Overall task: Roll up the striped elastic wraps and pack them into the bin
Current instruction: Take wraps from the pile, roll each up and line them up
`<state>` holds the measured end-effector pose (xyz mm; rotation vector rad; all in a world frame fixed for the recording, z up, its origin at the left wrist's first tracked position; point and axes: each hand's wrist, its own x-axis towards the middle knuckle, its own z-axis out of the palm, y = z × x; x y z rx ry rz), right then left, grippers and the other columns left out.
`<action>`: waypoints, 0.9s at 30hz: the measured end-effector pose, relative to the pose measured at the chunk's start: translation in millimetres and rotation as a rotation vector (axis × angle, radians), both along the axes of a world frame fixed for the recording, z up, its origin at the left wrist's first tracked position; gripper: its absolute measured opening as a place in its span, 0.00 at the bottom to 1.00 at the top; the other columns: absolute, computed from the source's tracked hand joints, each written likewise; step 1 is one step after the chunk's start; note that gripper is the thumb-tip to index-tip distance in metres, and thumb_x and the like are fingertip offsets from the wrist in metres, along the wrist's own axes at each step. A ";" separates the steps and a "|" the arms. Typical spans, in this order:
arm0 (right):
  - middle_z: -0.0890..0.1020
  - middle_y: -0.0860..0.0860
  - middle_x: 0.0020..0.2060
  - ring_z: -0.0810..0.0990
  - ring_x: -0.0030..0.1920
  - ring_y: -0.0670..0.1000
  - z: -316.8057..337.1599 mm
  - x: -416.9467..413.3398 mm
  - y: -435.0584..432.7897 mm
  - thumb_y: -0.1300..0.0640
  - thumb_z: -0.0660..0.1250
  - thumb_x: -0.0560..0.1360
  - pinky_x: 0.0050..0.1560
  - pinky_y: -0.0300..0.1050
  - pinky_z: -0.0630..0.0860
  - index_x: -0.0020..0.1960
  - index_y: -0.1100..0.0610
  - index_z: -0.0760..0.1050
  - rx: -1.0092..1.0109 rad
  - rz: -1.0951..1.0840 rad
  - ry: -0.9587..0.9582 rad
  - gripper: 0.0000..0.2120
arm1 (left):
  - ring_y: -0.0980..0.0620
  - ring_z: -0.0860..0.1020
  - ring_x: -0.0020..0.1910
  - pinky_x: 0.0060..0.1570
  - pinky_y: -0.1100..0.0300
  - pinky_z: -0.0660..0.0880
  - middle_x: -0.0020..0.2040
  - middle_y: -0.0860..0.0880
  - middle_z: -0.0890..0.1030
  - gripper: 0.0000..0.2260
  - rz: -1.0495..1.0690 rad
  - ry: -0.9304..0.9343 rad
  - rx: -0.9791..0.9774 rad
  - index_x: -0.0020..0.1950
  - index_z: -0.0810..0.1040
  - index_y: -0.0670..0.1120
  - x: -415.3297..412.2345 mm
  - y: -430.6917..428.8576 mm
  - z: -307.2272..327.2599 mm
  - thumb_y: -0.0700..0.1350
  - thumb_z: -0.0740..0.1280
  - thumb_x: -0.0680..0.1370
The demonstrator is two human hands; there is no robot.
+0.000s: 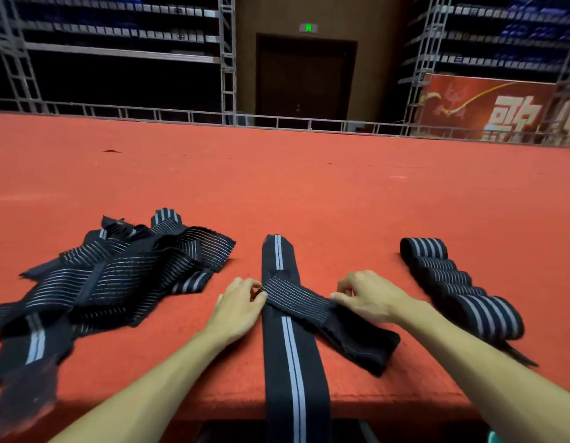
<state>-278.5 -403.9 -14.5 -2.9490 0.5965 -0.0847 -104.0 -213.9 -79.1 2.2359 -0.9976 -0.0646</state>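
Centre frame on the red bench: striped elastic wrap, flap crossed askew, pinched at either edge by curled left hand and right hand. Square flap to the stripes first, then roll tight, edges flush.

Black wraps with pale stripes, red carpet

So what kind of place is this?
Probably an arena or auditorium: rows of seats on metal scaffolding, a door under a green exit sign, and a red banner behind the red carpeted platform.
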 end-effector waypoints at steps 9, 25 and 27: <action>0.82 0.44 0.37 0.75 0.31 0.37 -30.4 61.8 31.9 0.54 0.65 0.77 0.40 0.35 0.71 0.44 0.51 0.80 0.403 0.089 -0.255 0.05 | 0.60 0.73 0.41 0.54 0.50 0.73 0.42 0.58 0.73 0.06 0.052 -0.012 -0.221 0.46 0.77 0.57 2.2 -4.7 -12.5 0.46 0.70 0.74; 0.78 0.53 0.34 0.82 0.34 0.55 -26.4 47.0 41.3 0.59 0.64 0.73 0.36 0.54 0.82 0.41 0.60 0.71 0.745 -0.346 -0.690 0.05 | 0.59 0.74 0.60 0.65 0.55 0.68 0.59 0.61 0.78 0.12 -0.222 -0.034 -0.040 0.61 0.71 0.60 -13.2 1.8 -7.5 0.49 0.59 0.78; 0.79 0.55 0.37 0.82 0.36 0.55 -10.4 28.8 36.1 0.61 0.65 0.74 0.33 0.52 0.82 0.41 0.58 0.71 0.804 -0.342 -0.781 0.05 | 0.56 0.71 0.64 0.66 0.56 0.65 0.63 0.57 0.75 0.13 -0.224 -0.148 0.096 0.65 0.71 0.56 -19.3 1.3 -0.6 0.48 0.57 0.80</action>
